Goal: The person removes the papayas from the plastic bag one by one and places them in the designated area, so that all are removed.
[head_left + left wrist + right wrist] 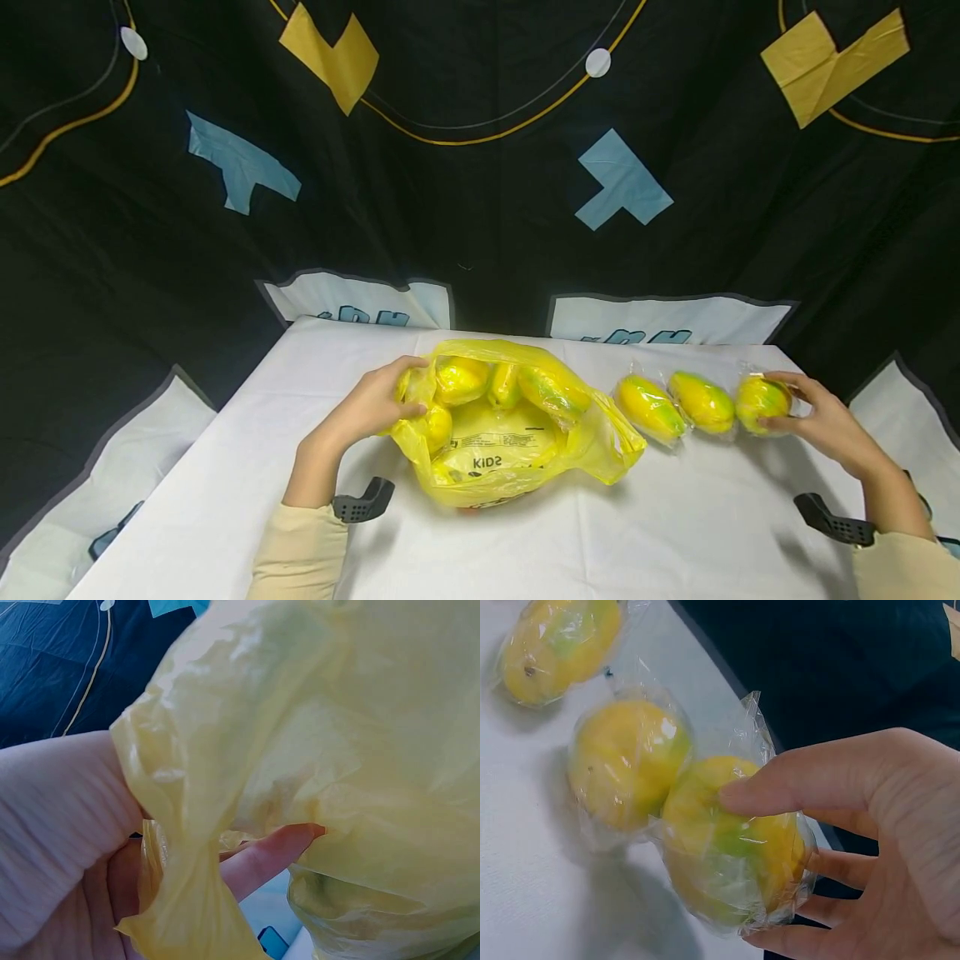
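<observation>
My left hand [382, 398] holds the left rim of a yellow plastic bag [502, 492], thumb and fingers on either side of it. In the left wrist view a strip of the bag [202, 892] hangs across that hand and hides part of the fingers. Several yellow-green mangoes [461, 379] lie inside the open bag. At the right, my right hand [821, 417] grips a mango [753, 404] in clear wrap, thumb on its near side. The right wrist view shows this wrapped mango [735, 847] between the thumb and the other fingers.
Two more wrapped mangoes, one in the middle [702, 402] and one nearer the bag [648, 408], lie in a row left of my right hand. A white cloth covers the table [600, 542]. Behind its far edge hangs a black curtain [480, 233] with taped shapes.
</observation>
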### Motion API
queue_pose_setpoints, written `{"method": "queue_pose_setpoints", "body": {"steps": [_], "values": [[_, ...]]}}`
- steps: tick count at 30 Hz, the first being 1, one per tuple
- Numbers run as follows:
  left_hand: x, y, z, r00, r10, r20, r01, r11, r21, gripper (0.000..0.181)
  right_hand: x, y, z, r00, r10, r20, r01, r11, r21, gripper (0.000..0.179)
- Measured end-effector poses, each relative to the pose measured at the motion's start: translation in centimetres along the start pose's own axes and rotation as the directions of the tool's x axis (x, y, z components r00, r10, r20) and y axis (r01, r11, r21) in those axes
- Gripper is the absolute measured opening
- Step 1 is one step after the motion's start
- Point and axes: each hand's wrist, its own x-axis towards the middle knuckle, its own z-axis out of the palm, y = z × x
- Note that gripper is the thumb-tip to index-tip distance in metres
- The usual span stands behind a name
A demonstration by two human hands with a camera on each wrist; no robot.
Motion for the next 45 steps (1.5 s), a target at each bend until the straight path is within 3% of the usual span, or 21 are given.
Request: {"method": "queue_pose_setpoints", "body": {"steps": [18, 45], "values": [[0.1, 0.0, 0.0, 1.000, -0.013, 0.002, 0.013, 1.000, 0.001, 0.065, -0.3, 1.2, 0.9, 0.998, 0.058, 0.026, -0.058, 0.998, 0.008, 0.084], [0.0, 0.0, 0.0, 1.000, -0.004, -0.001, 0.004, 1.000, 0.002, 0.066, -0.5, 1.3, 1.8, 0.998, 0.057, 0.030, -0.057, 0.998, -0.008, 0.090]]}}
